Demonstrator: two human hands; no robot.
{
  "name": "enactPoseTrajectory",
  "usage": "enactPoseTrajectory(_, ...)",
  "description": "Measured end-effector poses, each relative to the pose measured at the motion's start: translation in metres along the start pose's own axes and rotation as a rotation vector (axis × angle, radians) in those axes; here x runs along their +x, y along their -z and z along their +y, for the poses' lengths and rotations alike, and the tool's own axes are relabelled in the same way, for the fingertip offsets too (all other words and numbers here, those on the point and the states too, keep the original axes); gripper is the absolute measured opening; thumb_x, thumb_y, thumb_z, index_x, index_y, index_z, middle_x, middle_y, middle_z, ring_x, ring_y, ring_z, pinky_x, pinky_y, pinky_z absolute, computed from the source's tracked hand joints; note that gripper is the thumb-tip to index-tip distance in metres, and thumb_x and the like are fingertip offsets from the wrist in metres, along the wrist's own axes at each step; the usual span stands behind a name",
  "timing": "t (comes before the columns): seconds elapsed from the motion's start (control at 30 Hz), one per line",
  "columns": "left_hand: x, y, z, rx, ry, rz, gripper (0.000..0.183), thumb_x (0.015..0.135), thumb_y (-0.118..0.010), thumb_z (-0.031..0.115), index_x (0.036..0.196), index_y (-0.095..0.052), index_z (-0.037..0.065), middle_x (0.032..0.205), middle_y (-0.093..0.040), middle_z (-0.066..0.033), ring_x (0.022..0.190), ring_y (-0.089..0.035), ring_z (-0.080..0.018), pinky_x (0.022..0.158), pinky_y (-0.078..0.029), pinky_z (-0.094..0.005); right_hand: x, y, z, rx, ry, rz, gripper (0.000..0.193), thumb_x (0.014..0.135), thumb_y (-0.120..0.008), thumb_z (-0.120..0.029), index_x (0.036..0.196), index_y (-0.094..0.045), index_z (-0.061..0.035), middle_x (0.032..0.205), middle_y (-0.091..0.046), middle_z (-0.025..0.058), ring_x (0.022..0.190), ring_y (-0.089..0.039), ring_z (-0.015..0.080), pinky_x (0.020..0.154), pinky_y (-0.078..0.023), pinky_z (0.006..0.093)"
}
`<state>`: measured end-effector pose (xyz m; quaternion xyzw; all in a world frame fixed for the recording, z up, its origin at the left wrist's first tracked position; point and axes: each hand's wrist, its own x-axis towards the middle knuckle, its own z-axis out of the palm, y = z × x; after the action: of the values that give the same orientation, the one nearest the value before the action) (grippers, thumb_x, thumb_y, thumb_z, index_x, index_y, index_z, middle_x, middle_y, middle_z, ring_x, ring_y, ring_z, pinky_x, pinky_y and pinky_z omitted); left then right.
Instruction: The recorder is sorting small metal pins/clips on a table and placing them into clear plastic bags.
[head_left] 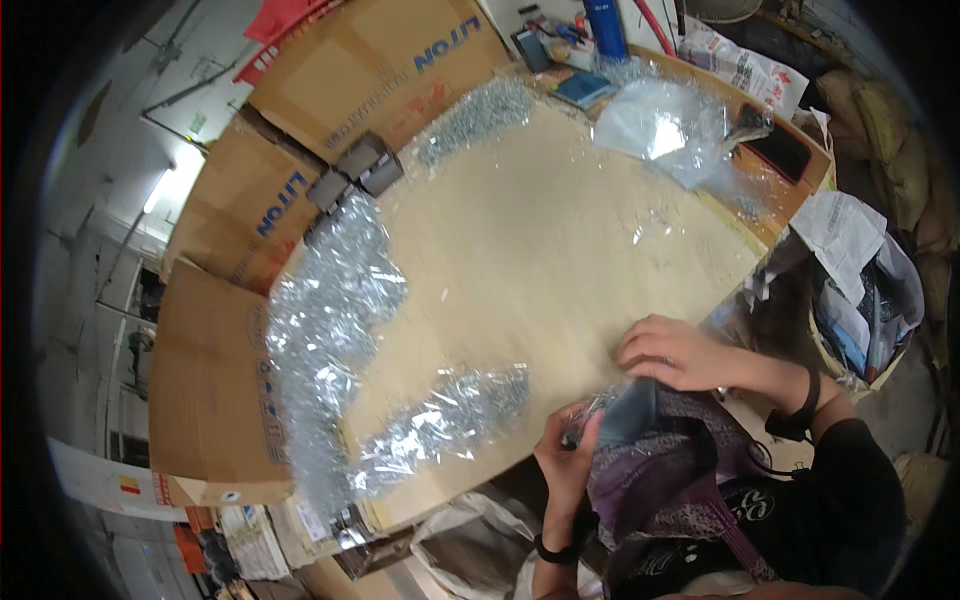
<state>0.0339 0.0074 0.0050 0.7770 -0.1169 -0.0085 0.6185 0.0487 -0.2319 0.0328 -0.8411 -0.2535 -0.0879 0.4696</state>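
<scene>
At the table's near right edge, close to my body, both hands are closed round a blue-grey flat piece (630,412). My left hand (566,448) grips its left side, thumb up, with crinkled see-through film (600,402) by the fingertips. From above, my right hand (668,353) curls its fingers over the top edge of the same piece. Its exact kind I cannot make out, and its lower part blends into the purple patterned apron (650,490) behind it. Shiny see-through plastic pieces (450,405) lie in a loose heap to the left of my hands.
More plastic pieces (335,330) line the left side, before cardboard boxes (215,370). Dark grey blocks (370,163) stand by the far boxes. A wooden tray (735,205) at the right holds film sheets (655,125) and a phone (778,143). Sacks (470,540) hang below the near edge.
</scene>
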Motion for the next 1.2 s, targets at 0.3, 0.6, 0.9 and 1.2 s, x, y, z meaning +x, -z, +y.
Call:
enactPoseTrajectory(0.3,0.040,0.026,-0.027,0.957,-0.201,0.602,0.049,0.067,-0.079,0.012,0.110,-0.056,0.006,0.110,-0.057,-0.0113,0.109,-0.049,-0.0337,0.092,-0.033,-0.0486,0.114,0.113,0.092,-0.428,-0.073,-0.240,0.036,0.085,-0.066,-0.027,0.111,-0.062,-0.0019,0.118,-0.059,0.0168,0.110,-0.055,0.0358,0.095,-0.043,0.0429)
enactPoseTrajectory(0.6,0.046,0.024,-0.029,0.982,-0.289,0.619,0.045,0.079,-0.071,0.020,0.117,-0.052,0.005,0.120,-0.050,-0.0182,0.114,-0.045,-0.0369,0.097,-0.026,-0.0522,0.225,0.191,0.214,-0.907,-0.614,-0.082,0.072,0.080,-0.067,-0.044,0.137,-0.046,-0.0059,0.149,-0.036,0.0176,0.138,-0.035,0.0319,0.113,-0.026,0.0505)
enactPoseTrajectory(0.9,0.037,0.017,-0.036,0.979,-0.229,0.655,0.034,0.074,-0.076,0.020,0.105,-0.066,0.009,0.117,-0.058,-0.0162,0.109,-0.051,-0.0350,0.090,-0.042,-0.0503,0.339,0.129,0.264,-0.791,-0.360,0.115,0.082,0.071,-0.077,-0.030,0.142,-0.038,-0.0124,0.147,-0.032,0.0210,0.135,-0.034,0.0375,0.111,-0.029,0.0500)
enactPoseTrajectory(1.2,0.050,0.022,-0.009,0.976,-0.082,0.397,0.045,0.069,-0.081,0.025,0.108,-0.061,0.016,0.124,-0.049,-0.0116,0.117,-0.045,-0.0354,0.102,-0.022,-0.0588,0.385,0.088,0.277,-1.103,-0.272,0.226,0.059,0.067,-0.072,-0.008,0.123,-0.054,-0.0144,0.132,-0.046,0.0183,0.126,-0.043,0.0350,0.109,-0.026,0.0567)
